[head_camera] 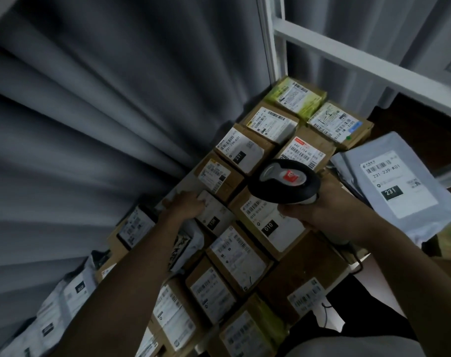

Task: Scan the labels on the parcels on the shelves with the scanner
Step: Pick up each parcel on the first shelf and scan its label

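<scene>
My right hand [319,204] grips a black and grey scanner [283,180] with a red sticker on its head, held above the cardboard parcels on the shelf. The scanner head hangs over the box labelled 642 [305,150] and the box labelled 010 [268,222]. My left hand [185,203] reaches to the far side and holds the edge of a small parcel with a white label [214,212]. Several more labelled boxes lie in rows along the shelf.
A grey curtain [90,124] hangs behind the shelf on the left. A white shelf frame [348,51] crosses the upper right. A grey mailer bag labelled 231 [397,184] lies at the right. More mailer bags [59,313] sit at the lower left.
</scene>
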